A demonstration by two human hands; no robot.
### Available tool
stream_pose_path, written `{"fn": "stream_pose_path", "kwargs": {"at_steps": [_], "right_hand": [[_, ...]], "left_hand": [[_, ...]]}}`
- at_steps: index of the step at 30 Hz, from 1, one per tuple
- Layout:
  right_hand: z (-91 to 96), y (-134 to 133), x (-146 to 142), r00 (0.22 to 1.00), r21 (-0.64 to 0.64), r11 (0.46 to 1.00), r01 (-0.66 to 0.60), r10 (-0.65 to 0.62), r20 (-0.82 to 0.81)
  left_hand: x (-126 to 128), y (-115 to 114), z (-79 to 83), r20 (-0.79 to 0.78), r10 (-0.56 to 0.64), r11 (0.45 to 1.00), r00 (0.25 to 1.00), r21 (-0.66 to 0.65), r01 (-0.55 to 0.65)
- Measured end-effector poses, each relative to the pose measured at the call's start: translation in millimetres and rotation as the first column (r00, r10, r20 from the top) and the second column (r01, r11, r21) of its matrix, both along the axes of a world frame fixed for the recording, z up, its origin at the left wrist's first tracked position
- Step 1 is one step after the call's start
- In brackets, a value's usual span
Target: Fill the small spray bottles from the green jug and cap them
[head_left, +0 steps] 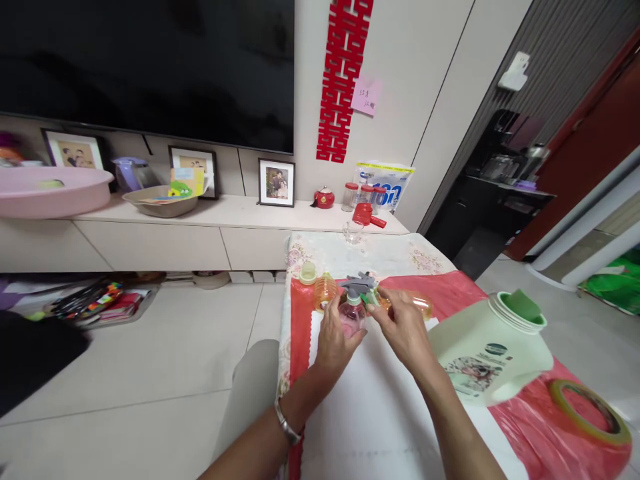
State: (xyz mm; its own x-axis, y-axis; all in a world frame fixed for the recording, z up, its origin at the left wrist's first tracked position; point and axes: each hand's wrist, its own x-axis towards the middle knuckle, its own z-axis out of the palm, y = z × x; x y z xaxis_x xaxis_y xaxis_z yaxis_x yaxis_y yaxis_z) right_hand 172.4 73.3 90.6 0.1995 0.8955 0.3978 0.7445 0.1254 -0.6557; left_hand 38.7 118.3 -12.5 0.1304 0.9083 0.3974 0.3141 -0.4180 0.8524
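My left hand point(336, 339) is wrapped round a small pink spray bottle point(351, 316) with a grey trigger head point(356, 285). It stands on the white cloth point(373, 407) of a low table. My right hand point(403, 328) pinches at the bottle's green nozzle part beside the trigger. An orange bottle point(325, 291) stands just behind on the left, and another orange one point(417, 303) lies behind my right hand. A large pale green jug point(493, 352) with a green-rimmed open mouth lies to the right.
A roll of tape point(590, 410) lies on the red tablecloth point(555, 440) at the right. A pale green lid point(307, 272) and a glass cup point(353, 231) sit farther back. Behind is a long cabinet point(225, 213) with photo frames, jars and basins.
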Motion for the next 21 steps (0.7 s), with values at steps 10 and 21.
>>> {"fn": "stream_pose_path", "kwargs": {"at_steps": [10, 21], "right_hand": [[8.6, 18.9, -5.7, 0.989, -0.008, 0.995, -0.104, 0.103, -0.106], [94.2, 7.1, 15.0, 0.916, 0.281, 0.959, -0.026, 0.136, -0.377]], "left_hand": [[11.1, 5.8, -19.1, 0.008, 0.047, 0.999, 0.999, 0.021, -0.047], [-1.1, -51.7, -12.9, 0.022, -0.075, 0.981, 0.997, -0.178, 0.078]]}}
